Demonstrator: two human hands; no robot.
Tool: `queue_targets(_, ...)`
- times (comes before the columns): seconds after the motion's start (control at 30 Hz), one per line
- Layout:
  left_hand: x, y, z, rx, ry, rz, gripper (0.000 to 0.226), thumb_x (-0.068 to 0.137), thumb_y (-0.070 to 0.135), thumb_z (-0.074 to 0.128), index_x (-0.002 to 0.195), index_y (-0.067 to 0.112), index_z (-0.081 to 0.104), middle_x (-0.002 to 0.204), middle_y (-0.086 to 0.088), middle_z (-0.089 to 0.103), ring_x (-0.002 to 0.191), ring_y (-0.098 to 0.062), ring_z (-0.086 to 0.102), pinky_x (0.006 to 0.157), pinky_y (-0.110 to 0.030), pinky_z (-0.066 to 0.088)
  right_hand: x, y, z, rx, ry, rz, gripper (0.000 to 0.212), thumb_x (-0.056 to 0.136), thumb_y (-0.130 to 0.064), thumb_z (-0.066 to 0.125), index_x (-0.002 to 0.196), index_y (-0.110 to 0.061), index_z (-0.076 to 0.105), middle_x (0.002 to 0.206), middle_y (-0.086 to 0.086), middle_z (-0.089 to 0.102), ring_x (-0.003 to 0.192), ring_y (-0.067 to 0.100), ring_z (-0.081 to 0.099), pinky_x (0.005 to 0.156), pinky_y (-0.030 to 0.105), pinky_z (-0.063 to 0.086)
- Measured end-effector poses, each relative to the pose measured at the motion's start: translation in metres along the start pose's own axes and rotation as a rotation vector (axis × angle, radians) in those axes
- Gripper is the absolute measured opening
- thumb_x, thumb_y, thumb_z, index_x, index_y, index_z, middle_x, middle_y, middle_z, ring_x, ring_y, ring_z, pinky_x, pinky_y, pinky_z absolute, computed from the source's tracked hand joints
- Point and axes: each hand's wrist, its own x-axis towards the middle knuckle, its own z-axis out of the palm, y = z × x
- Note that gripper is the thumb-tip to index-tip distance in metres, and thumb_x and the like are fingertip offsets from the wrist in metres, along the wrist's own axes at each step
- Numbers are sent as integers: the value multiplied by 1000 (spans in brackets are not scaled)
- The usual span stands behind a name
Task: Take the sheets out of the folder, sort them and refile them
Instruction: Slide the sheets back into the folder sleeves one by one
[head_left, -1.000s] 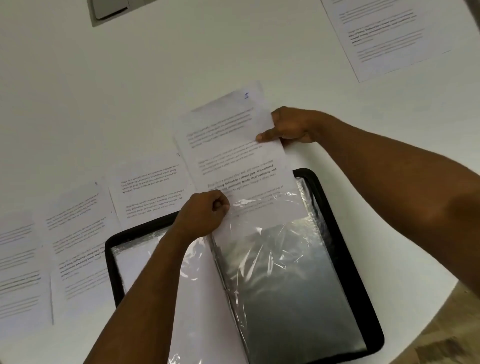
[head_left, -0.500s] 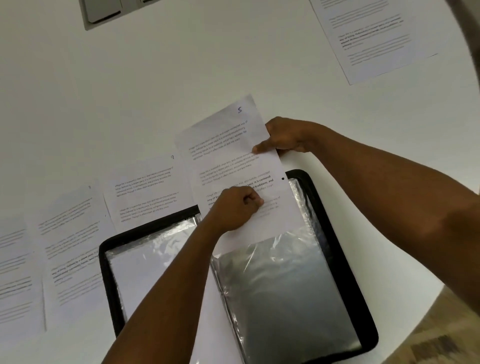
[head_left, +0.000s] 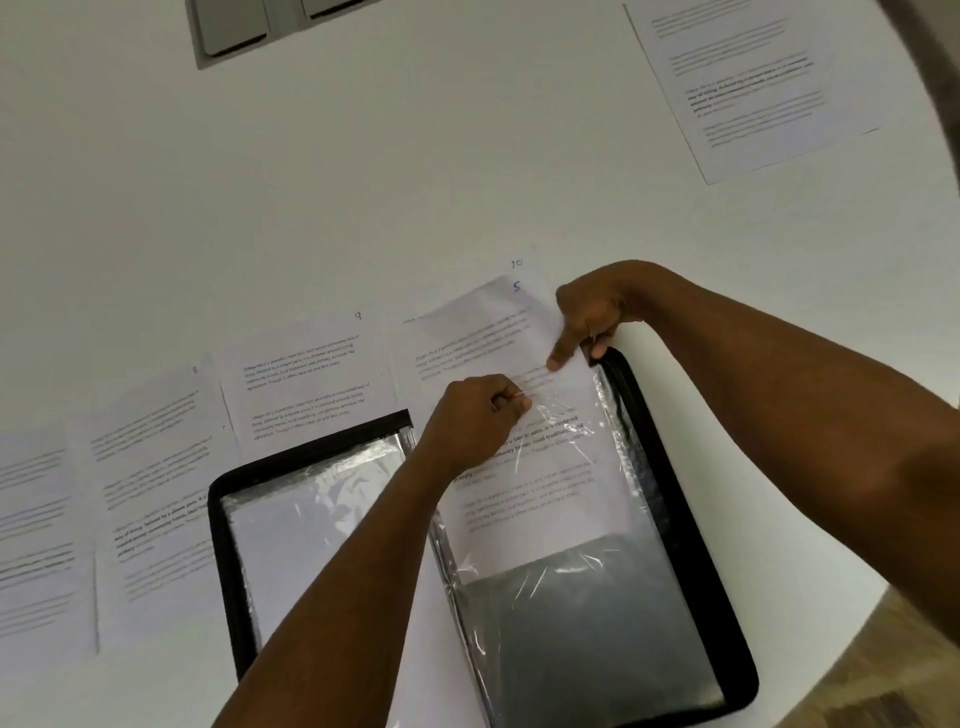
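Note:
A black folder (head_left: 691, 519) lies open on the white table, its clear plastic sleeves showing. A printed sheet marked 5 (head_left: 524, 483) sits about halfway down inside the right-hand sleeve (head_left: 587, 623). My left hand (head_left: 478, 415) pinches the sleeve's top edge at the mouth. My right hand (head_left: 587, 322) holds the sheet's upper right edge, with the index finger pressing on the paper. Under it lies a sheet marked 10 (head_left: 514, 265).
Several printed sheets lie in a row on the table left of the folder, one marked 9 (head_left: 306, 379). Another sheet (head_left: 753, 83) lies at the far right. A grey panel (head_left: 234, 26) is at the top. The table's curved edge (head_left: 883, 597) runs down the right.
The sheet marked 5 has slid deeper into the right sleeve. My right hand moved down with it toward the folder's top edge. My left hand stayed at the sleeve's mouth.

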Motion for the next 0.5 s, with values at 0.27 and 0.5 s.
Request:
queue_targets(0.27, -7, -2, -2, 29, 30, -4, 14, 90, 38, 63, 89, 24, 65, 79, 11, 64, 73, -4, 59, 65, -15, 43, 1, 3, 17, -83, 40, -50, 33, 76, -24, 83, 99, -5, 70, 92, 17, 70, 68, 19, 61, 69, 31, 55)
queue_targets(0.5, -21, -24, -14, 109, -3, -6, 10, 91, 22, 62, 99, 19, 68, 91, 7, 67, 84, -9, 60, 69, -13, 41, -5, 0, 28, 40, 303, -248, 23, 84, -36, 75, 97, -18, 72, 90, 0, 71, 77, 15, 66, 61, 21, 51)
